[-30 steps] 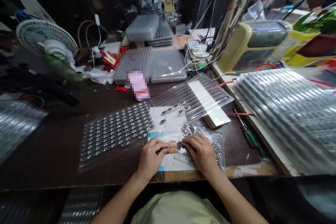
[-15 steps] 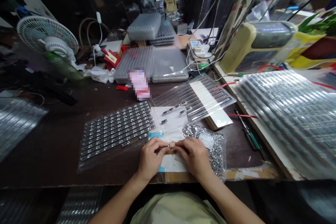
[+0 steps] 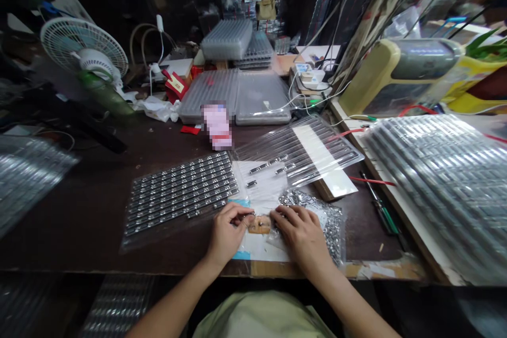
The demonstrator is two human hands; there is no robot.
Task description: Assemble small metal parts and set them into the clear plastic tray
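My left hand [image 3: 227, 231] is curled at the table's front edge, its fingertips pinched on a small metal part beside a little tan block [image 3: 259, 224]. On the other side of the block, my right hand [image 3: 301, 233] rests with fingers bent over a clear bag of small shiny metal parts [image 3: 327, 216], its fingertips touching the block. Both hands lie on a white sheet [image 3: 261, 195]. A tray filled with rows of metal pieces [image 3: 180, 190] sits just left of my left hand.
A clear ribbed tray [image 3: 297, 150] holds a few metal pieces beyond the hands. Stacked clear trays [image 3: 447, 179] fill the right side. Screwdrivers [image 3: 376, 203] lie right of the bag. A white fan [image 3: 85, 58], grey lidded boxes [image 3: 233, 95] and cables stand at the back.
The hands have parted slightly, and the tan block now shows between them. The view has shifted a little to the left.
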